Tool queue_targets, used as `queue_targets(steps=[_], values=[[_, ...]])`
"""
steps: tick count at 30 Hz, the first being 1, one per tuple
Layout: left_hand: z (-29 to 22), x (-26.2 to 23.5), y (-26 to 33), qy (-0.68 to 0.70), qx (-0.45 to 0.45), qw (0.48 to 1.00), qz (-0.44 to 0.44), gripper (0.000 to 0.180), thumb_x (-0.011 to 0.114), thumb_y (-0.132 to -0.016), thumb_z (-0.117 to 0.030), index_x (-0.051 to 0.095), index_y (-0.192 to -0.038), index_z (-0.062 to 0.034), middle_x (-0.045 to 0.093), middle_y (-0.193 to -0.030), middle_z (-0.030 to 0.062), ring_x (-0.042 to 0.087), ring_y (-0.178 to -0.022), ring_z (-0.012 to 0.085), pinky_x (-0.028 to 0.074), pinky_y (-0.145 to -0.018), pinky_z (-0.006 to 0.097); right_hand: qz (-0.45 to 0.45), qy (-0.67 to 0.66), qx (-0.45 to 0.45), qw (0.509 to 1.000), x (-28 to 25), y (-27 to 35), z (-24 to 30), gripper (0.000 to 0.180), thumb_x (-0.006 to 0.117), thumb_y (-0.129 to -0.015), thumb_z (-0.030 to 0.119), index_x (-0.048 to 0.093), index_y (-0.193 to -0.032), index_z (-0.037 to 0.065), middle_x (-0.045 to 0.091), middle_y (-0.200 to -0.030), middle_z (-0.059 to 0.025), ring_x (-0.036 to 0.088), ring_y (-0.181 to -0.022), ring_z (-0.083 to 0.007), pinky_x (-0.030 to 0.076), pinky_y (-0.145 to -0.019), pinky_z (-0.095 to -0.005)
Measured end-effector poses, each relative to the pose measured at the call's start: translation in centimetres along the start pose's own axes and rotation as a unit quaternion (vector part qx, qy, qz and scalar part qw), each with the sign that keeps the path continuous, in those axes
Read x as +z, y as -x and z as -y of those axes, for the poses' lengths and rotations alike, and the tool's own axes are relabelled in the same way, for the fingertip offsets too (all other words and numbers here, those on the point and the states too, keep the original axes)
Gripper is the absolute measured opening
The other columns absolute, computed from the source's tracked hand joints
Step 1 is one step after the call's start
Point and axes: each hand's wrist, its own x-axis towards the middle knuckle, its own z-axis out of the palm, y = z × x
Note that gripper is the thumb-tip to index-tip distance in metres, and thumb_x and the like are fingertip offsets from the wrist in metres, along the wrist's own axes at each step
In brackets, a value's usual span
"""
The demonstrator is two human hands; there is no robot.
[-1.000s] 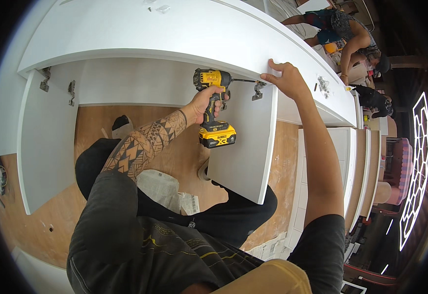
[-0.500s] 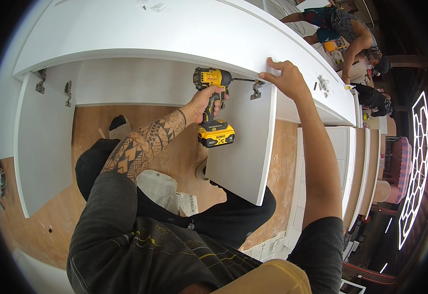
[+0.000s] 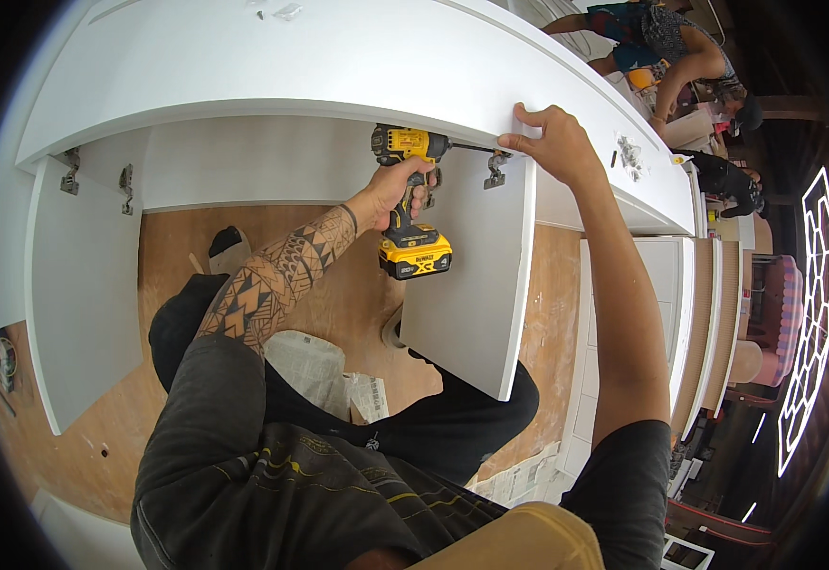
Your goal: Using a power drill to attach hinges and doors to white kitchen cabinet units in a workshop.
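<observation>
Fixing a hinge [image 3: 496, 169] under the white tabletop [image 3: 338, 66].
Left hand [image 3: 400, 188] wrapped around yellow cordless drill [image 3: 409, 199]; right hand [image 3: 552, 142] pinching top edge of open cabinet door [image 3: 476, 285].

Matt white cabinet door [image 3: 476, 275], metal hinge [image 3: 496, 171], plastic drill [image 3: 405, 204], rough plywood floor [image 3: 338, 304]

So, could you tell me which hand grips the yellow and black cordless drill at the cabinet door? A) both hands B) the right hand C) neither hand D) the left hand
D: the left hand is wrapped around the grip of the cordless drill, while the right hand holds the top edge of the open white cabinet door near its hinge.
</observation>
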Motion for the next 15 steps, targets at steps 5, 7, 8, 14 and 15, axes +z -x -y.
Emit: queue_targets(steps=[5, 7, 8, 14, 15], values=[[-0.21, -0.01, -0.24, -0.008, 0.002, 1.000, 0.005, 0.024, 0.066, -0.093, -0.035, 0.062, -0.089, -0.0110, 0.050, -0.060, -0.0051, 0.047, -0.049, 0.0091, 0.045, -0.049, 0.027, 0.010, 0.001, 0.002, 1.000, -0.04, 0.11, 0.15, 0.075, 0.088, -0.077, 0.057, 0.074, -0.133, 0.010, 0.073, -0.110, -0.0230, 0.075, -0.099, -0.0335, 0.060, -0.088, -0.0434], [-0.19, -0.05, -0.33, -0.008, 0.004, 1.000, 0.004, 0.023, 0.067, -0.093, -0.034, 0.062, -0.088, -0.0115, 0.051, -0.058, -0.0049, 0.047, -0.047, 0.0098, 0.044, -0.048, 0.028, 0.001, 0.005, 0.001, 1.000, 0.08, 0.21, 0.31, 0.074, 0.088, -0.077, 0.057, 0.074, -0.133, 0.010, 0.073, -0.109, -0.0229, 0.075, -0.098, -0.0336, 0.060, -0.087, -0.0431], [-0.17, -0.06, -0.40, -0.011, 0.004, 1.000, 0.003, 0.023, 0.067, -0.092, -0.034, 0.062, -0.088, -0.0117, 0.051, -0.058, -0.0049, 0.047, -0.047, 0.0099, 0.044, -0.048, 0.028, 0.000, 0.005, 0.001, 1.000, 0.10, 0.21, 0.33, 0.074, 0.088, -0.077, 0.057, 0.074, -0.133, 0.010, 0.073, -0.109, -0.0229, 0.075, -0.098, -0.0336, 0.060, -0.087, -0.0431], [-0.01, 0.03, -0.55, -0.016, 0.001, 1.000, -0.002, 0.024, 0.067, -0.091, -0.036, 0.062, -0.088, -0.0128, 0.051, -0.059, -0.0050, 0.047, -0.048, 0.0096, 0.044, -0.048, 0.028, 0.003, 0.000, 0.004, 1.000, 0.02, 0.44, 0.33, 0.074, 0.088, -0.077, 0.057, 0.074, -0.132, 0.009, 0.074, -0.109, -0.0225, 0.075, -0.098, -0.0331, 0.059, -0.087, -0.0425], [-0.03, 0.03, -0.64, -0.022, -0.002, 1.000, -0.006, 0.024, 0.067, -0.091, -0.037, 0.062, -0.088, -0.0130, 0.052, -0.059, -0.0051, 0.047, -0.048, 0.0094, 0.044, -0.049, 0.028, -0.004, -0.002, 0.000, 1.000, 0.03, 0.45, 0.33, 0.075, 0.089, -0.076, 0.057, 0.075, -0.132, 0.009, 0.074, -0.109, -0.0227, 0.075, -0.098, -0.0331, 0.059, -0.087, -0.0425]])
